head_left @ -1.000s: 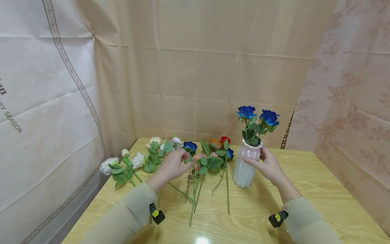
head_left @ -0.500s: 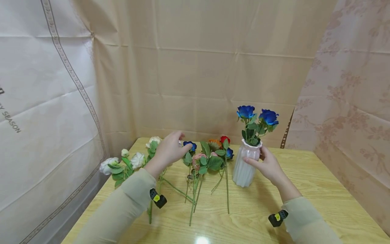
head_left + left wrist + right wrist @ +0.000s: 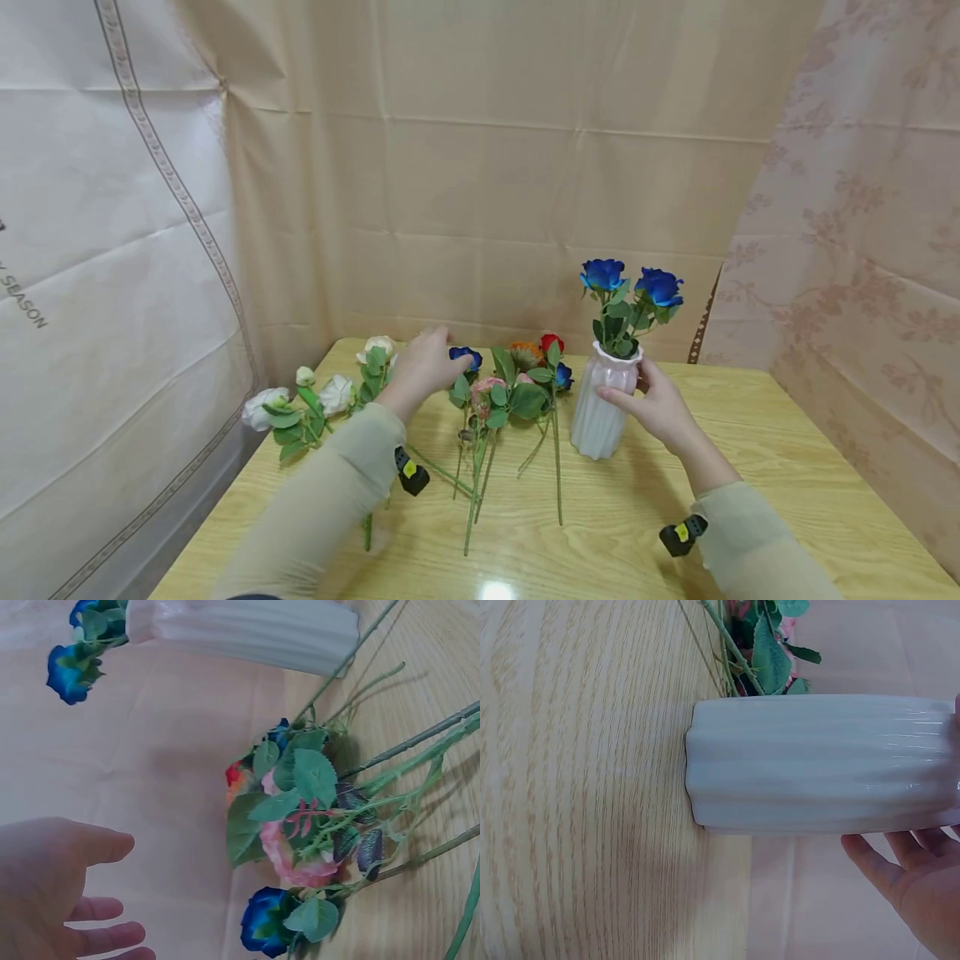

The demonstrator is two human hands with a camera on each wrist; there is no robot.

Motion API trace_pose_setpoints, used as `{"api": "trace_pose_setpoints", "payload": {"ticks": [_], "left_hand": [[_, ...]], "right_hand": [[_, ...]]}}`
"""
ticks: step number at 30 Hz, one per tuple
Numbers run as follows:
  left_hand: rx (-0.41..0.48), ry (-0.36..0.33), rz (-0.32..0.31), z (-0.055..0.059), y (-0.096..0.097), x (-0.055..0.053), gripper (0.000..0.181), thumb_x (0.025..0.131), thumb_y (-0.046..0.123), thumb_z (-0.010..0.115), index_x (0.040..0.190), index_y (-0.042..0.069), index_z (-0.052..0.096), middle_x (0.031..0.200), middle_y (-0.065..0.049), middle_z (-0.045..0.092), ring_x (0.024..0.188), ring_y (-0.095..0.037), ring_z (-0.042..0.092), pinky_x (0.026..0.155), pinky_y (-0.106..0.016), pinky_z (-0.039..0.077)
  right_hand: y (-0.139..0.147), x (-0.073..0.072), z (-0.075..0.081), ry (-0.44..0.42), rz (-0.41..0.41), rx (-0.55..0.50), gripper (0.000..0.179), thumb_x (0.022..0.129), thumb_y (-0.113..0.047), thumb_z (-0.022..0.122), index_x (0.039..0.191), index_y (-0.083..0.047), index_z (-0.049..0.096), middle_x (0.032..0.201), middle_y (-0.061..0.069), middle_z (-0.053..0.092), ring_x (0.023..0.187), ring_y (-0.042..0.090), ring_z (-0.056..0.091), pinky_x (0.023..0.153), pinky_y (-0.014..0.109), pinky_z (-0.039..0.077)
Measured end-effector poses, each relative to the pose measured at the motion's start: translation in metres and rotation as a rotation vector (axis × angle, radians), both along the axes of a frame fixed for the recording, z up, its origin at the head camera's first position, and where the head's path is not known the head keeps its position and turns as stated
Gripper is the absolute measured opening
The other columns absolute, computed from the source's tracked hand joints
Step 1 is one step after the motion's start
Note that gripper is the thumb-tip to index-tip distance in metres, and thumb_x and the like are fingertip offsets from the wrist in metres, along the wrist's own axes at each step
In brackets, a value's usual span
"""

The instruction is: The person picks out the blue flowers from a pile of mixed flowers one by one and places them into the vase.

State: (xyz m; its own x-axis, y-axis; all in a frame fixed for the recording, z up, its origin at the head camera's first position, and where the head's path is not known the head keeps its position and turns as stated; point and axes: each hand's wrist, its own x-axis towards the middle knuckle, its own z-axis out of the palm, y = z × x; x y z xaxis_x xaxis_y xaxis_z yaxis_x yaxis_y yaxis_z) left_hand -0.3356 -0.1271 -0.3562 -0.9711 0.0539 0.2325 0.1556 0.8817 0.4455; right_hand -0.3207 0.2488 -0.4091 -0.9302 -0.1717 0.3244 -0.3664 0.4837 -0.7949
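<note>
A white ribbed vase [image 3: 600, 408] stands upright on the table with two blue roses [image 3: 660, 287] in its mouth. My right hand [image 3: 660, 408] grips the vase's upper part, thumb across the front and fingers around the far side; the right wrist view shows fingertips on the vase wall [image 3: 802, 765]. Over the back of the flower row, my left hand [image 3: 423, 362] hovers beside a blue rose [image 3: 467, 358] lying on the table. Its thumb and fingers are apart, holding nothing, in the left wrist view. It hides the flowers behind it.
Pink flowers [image 3: 489, 392], an orange flower [image 3: 527, 354] and a red rose [image 3: 552, 343] lie between left hand and vase. White flowers [image 3: 337, 393] lie at the left, stems toward the front. Cloth [image 3: 480, 167] hangs behind the wooden table [image 3: 675, 517].
My left hand first moved back and left from above the pink flowers, then slightly right again, its forearm shifting right. The right hand keeps its grip on the vase, which stays in place.
</note>
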Motion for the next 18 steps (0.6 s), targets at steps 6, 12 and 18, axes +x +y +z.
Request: {"api": "trace_pose_setpoints", "payload": {"ticks": [6,12,18], "left_hand": [[-0.116,-0.012,0.025,-0.012,0.007,-0.008,0.054,0.096,0.052,0.065,0.128,0.009,0.062,0.119,-0.009,0.065,0.099,-0.029,0.065,0.073,-0.045,0.056],[-0.188,-0.082,0.061,-0.027,0.011,-0.016,0.063,0.096,0.054,0.064,0.138,0.009,0.061,0.123,-0.013,0.066,0.087,-0.028,0.066,0.056,-0.044,0.053],[-0.184,-0.134,0.060,-0.041,0.013,-0.022,0.045,0.094,0.054,0.067,0.103,0.010,0.073,0.088,-0.008,0.066,0.059,-0.021,0.059,0.046,-0.037,0.044]], "right_hand": [[0.000,0.001,0.001,0.005,0.008,-0.004,0.084,0.093,-0.042,0.077,0.159,-0.018,0.032,0.149,0.016,0.047,0.133,0.042,0.047,0.099,0.062,0.046],[-0.001,0.001,0.000,-0.010,0.001,0.000,0.084,0.092,-0.043,0.077,0.159,-0.018,0.032,0.150,0.015,0.046,0.133,0.041,0.047,0.099,0.061,0.046],[-0.001,0.001,0.002,-0.010,0.005,-0.005,0.084,0.092,-0.042,0.077,0.159,-0.018,0.032,0.148,0.016,0.047,0.132,0.041,0.047,0.099,0.061,0.046]]}}
